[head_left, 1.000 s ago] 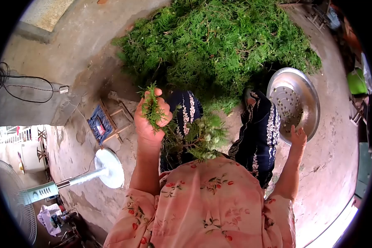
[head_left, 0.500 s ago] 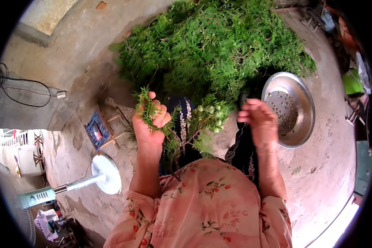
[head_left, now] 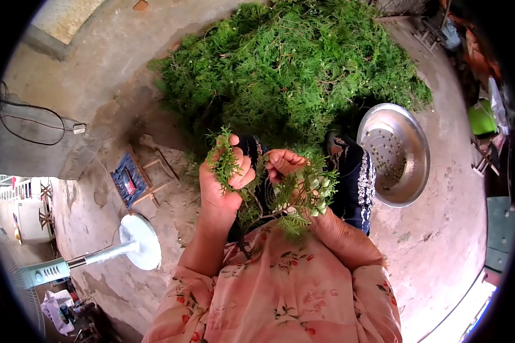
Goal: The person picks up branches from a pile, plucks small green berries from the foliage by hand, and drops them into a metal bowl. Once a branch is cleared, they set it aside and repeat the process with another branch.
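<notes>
My left hand (head_left: 226, 177) is closed around part of a green branch (head_left: 263, 215), with leafy sprigs showing over its fingers. Pale green cones (head_left: 320, 191) cluster at the branch's right side. Behind this foliage, my right hand (head_left: 286, 164) has its fingers bent and pressed together; what they hold, if anything, is hidden. A large heap of green branches (head_left: 292, 68) lies on the floor beyond both hands. To the right stands a metal basin (head_left: 420, 163) with several small round green pieces inside.
A small wooden stool (head_left: 146, 186) with a blue woven seat stands left of my hands. Below it is the round white base of a standing fan (head_left: 140, 240). A black cable (head_left: 34, 141) hangs at the far left. A green container (head_left: 482, 117) sits at the far right.
My right hand has moved left from beside the basin to behind the branch. My left hand, still closed on the branch, has shifted slightly right and down.
</notes>
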`<state>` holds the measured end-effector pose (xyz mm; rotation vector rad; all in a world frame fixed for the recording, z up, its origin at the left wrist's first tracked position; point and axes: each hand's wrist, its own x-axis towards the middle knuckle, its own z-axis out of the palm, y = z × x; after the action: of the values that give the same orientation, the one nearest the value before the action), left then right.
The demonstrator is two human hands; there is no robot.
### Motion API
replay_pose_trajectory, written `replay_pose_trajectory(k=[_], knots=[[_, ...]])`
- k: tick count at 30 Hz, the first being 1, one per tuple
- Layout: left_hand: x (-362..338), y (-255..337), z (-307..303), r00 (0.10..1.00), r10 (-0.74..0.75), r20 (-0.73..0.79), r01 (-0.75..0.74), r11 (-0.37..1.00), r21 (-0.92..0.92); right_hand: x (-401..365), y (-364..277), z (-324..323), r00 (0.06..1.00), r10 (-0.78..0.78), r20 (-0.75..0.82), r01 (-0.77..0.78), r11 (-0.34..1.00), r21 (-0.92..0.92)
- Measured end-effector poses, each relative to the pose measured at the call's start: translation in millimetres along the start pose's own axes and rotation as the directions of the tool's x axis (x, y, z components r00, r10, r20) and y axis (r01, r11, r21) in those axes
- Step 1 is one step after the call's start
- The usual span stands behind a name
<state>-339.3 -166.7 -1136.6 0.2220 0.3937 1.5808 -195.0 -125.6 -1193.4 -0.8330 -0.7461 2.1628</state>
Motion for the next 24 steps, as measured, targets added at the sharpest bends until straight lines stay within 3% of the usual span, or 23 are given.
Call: replay_pose_trajectory(k=[2,4,6,7,8,13,14,16,17,20,22,24], knots=[[1.3,-0.3,-4.4,0.995,0.032,-0.091,-0.024,0.996,0.083,5.5,9.3,-5.7,0.987,-0.13,-0.091,0.13,0.991,-0.001],[3.1,-4.6,-9.7,0.995,0.004,-0.099,0.003,0.998,0.067,11.7,22.5,-17.5,0.989,-0.091,-0.116,0.089,0.996,-0.029],[3.0,-10.2,-9.5,0.994,-0.022,-0.107,0.028,0.998,0.053,18.9,40.3,-31.3,0.995,-0.056,-0.078,0.085,0.891,0.447],[1.6,-14.1,-7.1,0.991,-0.065,-0.121,0.07,0.997,0.037,12.7,15.3,-23.9,0.982,-0.072,-0.176,0.068,0.997,-0.027],[0.2,-16.6,-4.5,0.985,-0.108,-0.133,0.112,0.994,0.02,11.6,8.4,-34.9,0.987,-0.001,-0.163,0.044,0.964,0.263],[3.2,-7.6,-4.3,0.969,0.045,-0.241,-0.008,0.988,0.154,-4.0,-52.2,-46.8,0.905,-0.143,-0.4,0.18,0.982,0.057],[2.9,-5.6,-3.4,0.969,0.046,-0.241,-0.009,0.988,0.153,-3.7,-59.7,-60.3,0.894,-0.255,-0.368,0.323,0.937,0.134],[7.2,-1.8,-3.2,0.957,0.097,-0.273,-0.049,0.983,0.178,-13.1,-74.3,-89.4,0.859,-0.32,-0.4,0.444,0.854,0.27],[9.2,0.5,-3.4,0.949,0.141,-0.283,-0.08,0.973,0.218,-19.3,-81.0,-94.7,0.844,-0.338,-0.416,0.464,0.849,0.252],[15.9,-0.5,-0.5,0.846,0.367,-0.386,-0.069,0.794,0.603,-35.9,-92.9,-101.8,0.824,-0.41,-0.392,0.514,0.832,0.21],[15.7,-9.7,7.5,0.849,0.38,-0.366,0.017,0.674,0.738,-40.6,-91.3,-88.0,0.851,-0.397,-0.345,0.466,0.873,0.146],[16.6,-23.1,-3.2,0.944,0.331,0.006,-0.176,0.485,0.857,-38.2,-84.8,-73.3,0.901,-0.331,-0.281,0.37,0.924,0.099]])
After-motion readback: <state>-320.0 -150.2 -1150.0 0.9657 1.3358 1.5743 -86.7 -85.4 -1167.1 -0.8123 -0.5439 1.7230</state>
